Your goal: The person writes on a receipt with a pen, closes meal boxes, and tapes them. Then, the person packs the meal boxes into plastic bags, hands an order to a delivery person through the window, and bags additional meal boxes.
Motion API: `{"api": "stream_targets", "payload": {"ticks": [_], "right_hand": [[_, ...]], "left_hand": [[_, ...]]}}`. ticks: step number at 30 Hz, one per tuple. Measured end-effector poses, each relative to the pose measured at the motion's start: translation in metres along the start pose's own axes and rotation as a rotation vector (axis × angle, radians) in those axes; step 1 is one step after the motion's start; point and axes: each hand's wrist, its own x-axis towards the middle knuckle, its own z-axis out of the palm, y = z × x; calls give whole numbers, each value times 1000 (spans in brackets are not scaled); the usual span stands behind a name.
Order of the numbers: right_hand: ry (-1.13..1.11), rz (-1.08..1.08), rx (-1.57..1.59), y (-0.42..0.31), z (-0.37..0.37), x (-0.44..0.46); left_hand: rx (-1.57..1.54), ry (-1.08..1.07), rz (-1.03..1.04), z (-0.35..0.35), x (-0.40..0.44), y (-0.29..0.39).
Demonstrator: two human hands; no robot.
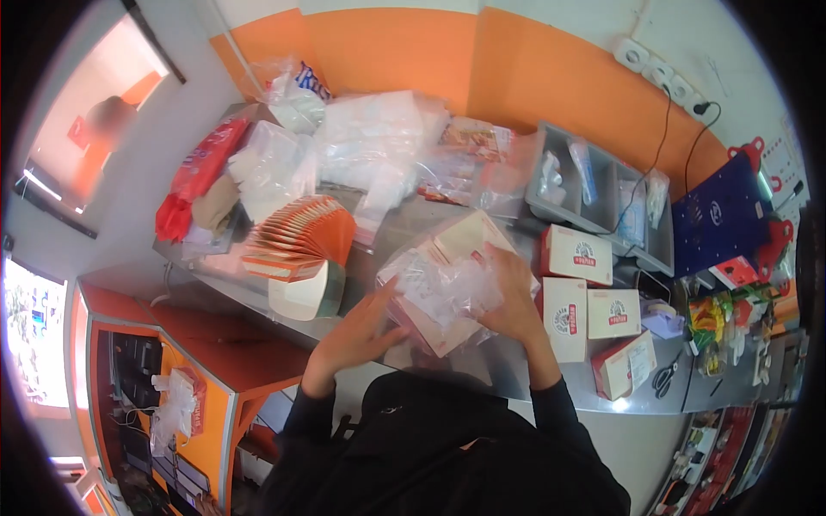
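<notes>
In front of me on the metal counter, a clear plastic bag (pixel 443 288) lies around pale cardboard boxes (pixel 456 241); its crumpled film covers much of them. My left hand (pixel 357 331) rests at the bag's near left side, fingers stretched and thumb apart. On the other side, my right hand (pixel 514 297) is closed on the plastic at the top right, its fingertips partly lost against the film. Left of the bag, a fanned stack of orange-edged cartons (pixel 305 241) stands next to a white paper container (pixel 307 291).
Several printed takeaway boxes (pixel 575 255) stand to the right, with black scissors (pixel 664 380) near them. Behind lie piles of clear plastic bags (pixel 379 138) and a grey divided tray (pixel 602 193). A red bag (pixel 202 176) is at the far left. Cords hang from wall sockets (pixel 662 73).
</notes>
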Motion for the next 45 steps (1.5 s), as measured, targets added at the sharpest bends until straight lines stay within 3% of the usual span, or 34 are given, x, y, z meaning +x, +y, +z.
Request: {"api": "stream_targets", "payload": {"ticks": [2,3,6,9,12,15,18,21,25,28,31,37,41,44,45], "right_hand": [[-124,-108,-29,26,37,7],[36,-179,-46,48,58,8],[273,576,774,38,62,14],[414,663,1050,11,36,28],[404,664,1124,-16,21,38],[322,487,1188,-42,-10,41],[333,397,1185,-68,-43,38],[212,332,1178,-83,-70,32],[167,484,1124,-137,-87,11],[145,509,1193,-168,-82,-7],[139,496,1256,-208,-70,-14],[-319,365,1500,-283,-14,-27],[-632,367,1493,-360,34,-22],[-1086,178,1790,-401,99,2],[-1113,144,1744,-434,102,5]], "left_hand": [[-143,-1,-175,-4,-41,-2],[-263,-24,-234,-2,-56,-8],[-694,-220,-319,41,-80,-67],[-1025,-247,-535,91,-81,-101],[-1345,34,-556,134,-71,-106],[-1918,215,-595,153,-61,-88],[-2073,297,-650,173,-52,-71],[-2041,159,-308,169,-48,-38],[-2038,97,-209,153,-42,26],[-1944,81,-123,153,-66,41],[-1653,34,-102,143,-100,44],[-893,247,-216,76,-238,21],[-176,368,-500,29,-397,1],[364,334,-804,15,-538,-11],[532,281,-898,14,-584,-14]]}}
